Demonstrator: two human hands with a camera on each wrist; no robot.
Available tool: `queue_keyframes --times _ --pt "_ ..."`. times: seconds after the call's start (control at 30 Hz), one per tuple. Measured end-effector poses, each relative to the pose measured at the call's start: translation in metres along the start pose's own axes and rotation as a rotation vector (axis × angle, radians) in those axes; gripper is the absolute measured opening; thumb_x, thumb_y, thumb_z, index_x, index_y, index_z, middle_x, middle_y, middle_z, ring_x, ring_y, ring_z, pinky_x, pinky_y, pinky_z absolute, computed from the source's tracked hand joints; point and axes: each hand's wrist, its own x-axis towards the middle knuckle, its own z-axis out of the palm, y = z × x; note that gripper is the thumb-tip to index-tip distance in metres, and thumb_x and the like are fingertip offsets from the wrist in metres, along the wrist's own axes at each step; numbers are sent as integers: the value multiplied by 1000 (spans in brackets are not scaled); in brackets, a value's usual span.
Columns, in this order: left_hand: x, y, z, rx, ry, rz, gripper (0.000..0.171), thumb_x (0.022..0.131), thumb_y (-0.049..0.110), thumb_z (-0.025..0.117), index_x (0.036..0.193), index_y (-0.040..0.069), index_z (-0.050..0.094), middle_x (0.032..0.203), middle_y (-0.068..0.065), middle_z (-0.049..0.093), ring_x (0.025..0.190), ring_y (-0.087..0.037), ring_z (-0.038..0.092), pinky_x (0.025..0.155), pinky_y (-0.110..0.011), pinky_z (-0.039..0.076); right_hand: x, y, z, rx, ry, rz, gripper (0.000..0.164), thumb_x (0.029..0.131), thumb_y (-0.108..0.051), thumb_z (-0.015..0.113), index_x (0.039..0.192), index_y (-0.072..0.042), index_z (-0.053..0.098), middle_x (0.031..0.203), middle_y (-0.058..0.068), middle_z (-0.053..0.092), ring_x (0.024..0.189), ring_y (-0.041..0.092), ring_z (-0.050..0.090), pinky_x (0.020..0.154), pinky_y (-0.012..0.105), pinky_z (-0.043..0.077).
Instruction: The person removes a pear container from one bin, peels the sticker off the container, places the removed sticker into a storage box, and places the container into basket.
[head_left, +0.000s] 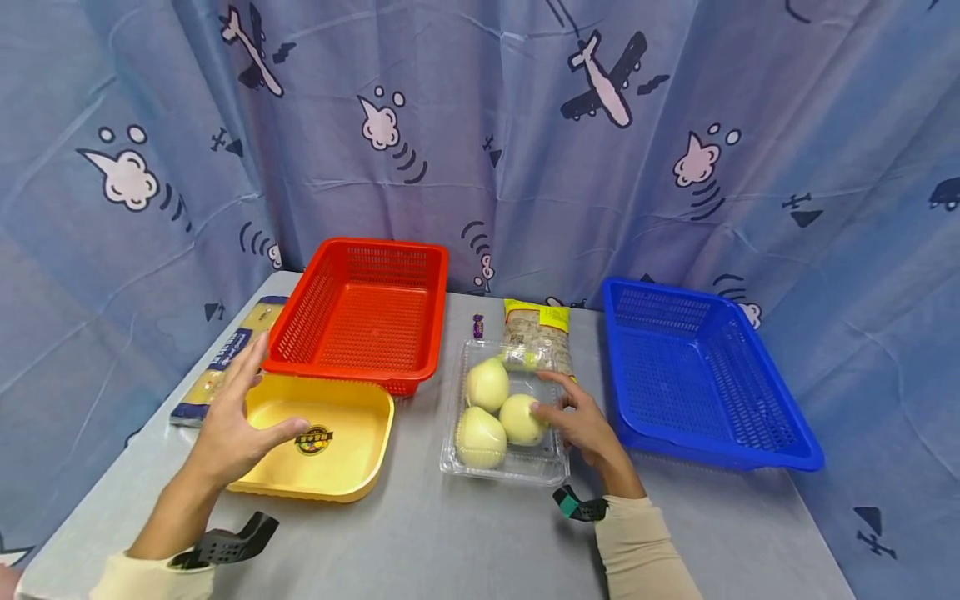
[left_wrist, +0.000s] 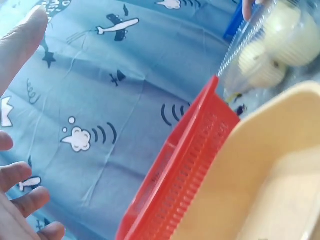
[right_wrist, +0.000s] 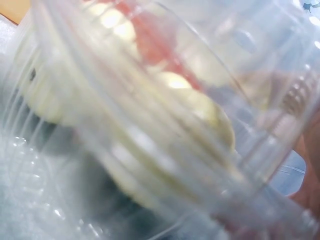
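Note:
A clear plastic fruit box (head_left: 504, 475) with three pale yellow round fruits (head_left: 482, 437) lies in the middle of the head view. My right hand (head_left: 588, 425) grips its right side, with the thumb over the top. Up close in the right wrist view, ridged plastic (right_wrist: 150, 140) fills most of the picture, blurred, and the hand shows at the right edge. My left hand (head_left: 232, 429) hovers over the left side of the yellow tray (head_left: 348, 450), thumb and fingers spread, holding nothing.
Behind the yellow tray stands a red basket (head_left: 375, 333), with a gold-and-blue package (head_left: 232, 346) left of it. A blue basket (head_left: 690, 383) stands at right. Past the fruit box are a yellow-topped bag (head_left: 536, 321) and a small purple wrapped piece (head_left: 478, 326). A patterned curtain (head_left: 480, 150) closes the back.

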Motion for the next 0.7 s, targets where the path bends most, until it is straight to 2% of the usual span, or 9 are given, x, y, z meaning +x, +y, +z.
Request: queue_keyframes --times 0.1,0.17,0.2,0.27,0.4,0.6,0.7 --pt "2 3 5 -63 13 25 112 66 4 86 155 26 21 158 -5 18 130 -30 30 99 -23 29 7 15 -1 8 11 4 60 87 -21 74 141 -17 48 91 17 44 55 17 43 40 29 42" --pt "4 7 10 -118 23 40 111 67 -1 84 155 25 22 157 -7 20 130 -27 31 100 -26 30 12 24 -2 14 19 15 61 85 -24 76 140 -22 49 91 17 44 55 18 44 40 29 42" --pt "5 9 11 -134 27 46 110 67 -2 83 155 25 23 157 -6 21 130 -22 31 97 -20 29 12 24 -2 15 20 16 61 85 -25 76 140 -22 49 91 17 44 55 18 44 40 29 42" --pt "7 13 16 -164 33 51 108 68 -4 82 155 26 24 156 -3 24 131 -17 32 97 -21 30 12 23 -2 16 20 19 61 85 -25 76 140 -23 50 92 18 44 55 18 44 40 29 42" --pt "11 19 25 -216 30 68 106 69 -6 81 154 26 26 154 0 28 132 -18 32 98 -25 30 11 22 -2 19 17 13 61 85 -24 75 141 -21 49 93 18 44 55 18 43 40 29 42" --pt "18 25 42 -317 20 132 103 69 -8 79 154 17 26 153 -5 30 132 -29 32 99 -33 29 13 24 -3 14 7 3 62 86 -24 75 141 -20 48 93 19 43 55 17 42 40 29 41" --pt "21 27 51 -340 6 143 101 72 -5 79 154 17 25 153 -6 30 132 -32 32 99 -37 29 13 24 -2 11 5 2 62 86 -25 75 142 -20 48 94 18 43 55 17 42 40 29 41"
